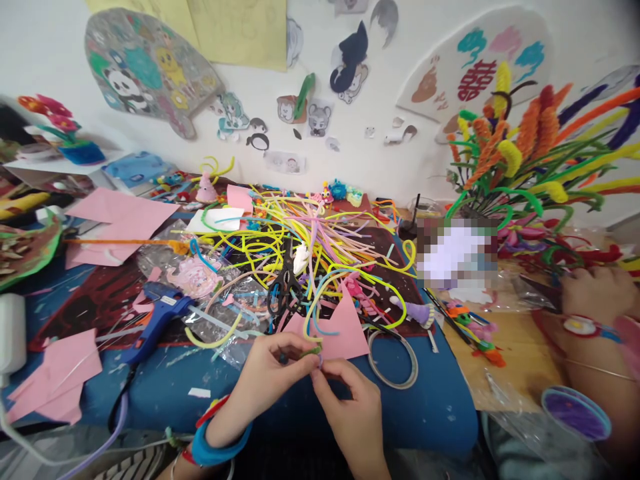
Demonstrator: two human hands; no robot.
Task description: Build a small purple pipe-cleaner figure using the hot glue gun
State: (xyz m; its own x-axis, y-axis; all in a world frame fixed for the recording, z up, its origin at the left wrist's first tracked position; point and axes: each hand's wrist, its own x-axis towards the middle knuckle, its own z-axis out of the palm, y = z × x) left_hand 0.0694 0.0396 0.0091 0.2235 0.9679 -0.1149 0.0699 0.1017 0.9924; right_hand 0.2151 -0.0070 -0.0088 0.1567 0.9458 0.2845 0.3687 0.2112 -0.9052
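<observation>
My left hand (pixel 280 367) and my right hand (pixel 350 403) meet at the front edge of the desk, fingertips pinched together. Between them shows a small green pipe-cleaner piece (pixel 314 351), with a bit of light purple at the fingertips; most of it is hidden by my fingers. Just behind my hands lies a cut pink sheet (pixel 353 327). Black-handled scissors (pixel 285 283) rest on the heap of loose pipe cleaners (pixel 260 240), mostly yellow, pink and purple. To the left of my hands lies a blue glue gun (pixel 154 323).
A roll of tape (pixel 393 359) lies right of my hands. More pink sheets (pixel 60 373) are at the left, near a white power adapter (pixel 11 333). At the right, another person's hand (pixel 595 293) rests by a bunch of pipe-cleaner flowers (pixel 520 153).
</observation>
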